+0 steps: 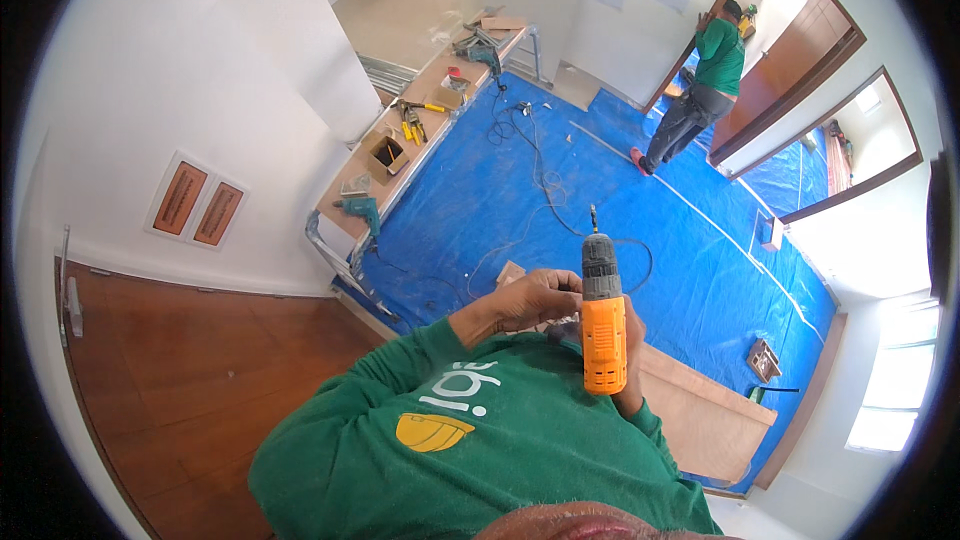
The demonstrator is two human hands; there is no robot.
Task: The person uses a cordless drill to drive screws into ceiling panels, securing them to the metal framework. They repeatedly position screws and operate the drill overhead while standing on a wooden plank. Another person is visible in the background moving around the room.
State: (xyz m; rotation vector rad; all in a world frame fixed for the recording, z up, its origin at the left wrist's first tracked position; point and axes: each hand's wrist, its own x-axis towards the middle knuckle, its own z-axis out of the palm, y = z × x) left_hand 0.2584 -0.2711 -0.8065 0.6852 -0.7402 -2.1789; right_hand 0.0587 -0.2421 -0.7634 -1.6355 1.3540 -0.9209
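An orange and black cordless drill (604, 340) is upright in front of my chest, a thin bit (593, 218) at its tip. My right hand (633, 345) is closed around it from behind, mostly hidden by the drill's body. Just left of the drill, my left hand (535, 300) has its fingers curled together near the chuck. Whatever those fingers pinch, if anything, is too small or hidden to name. Both arms wear green sleeves.
At left stands a long bench (415, 145) with two teal corded drills (362, 212), yellow-handled cutters (412, 125) and a cardboard box (385, 156). Cables (545, 175) cross the blue floor sheet (450, 230). A wooden panel (700, 410) lies right. Another person (715, 65) leans at a doorway.
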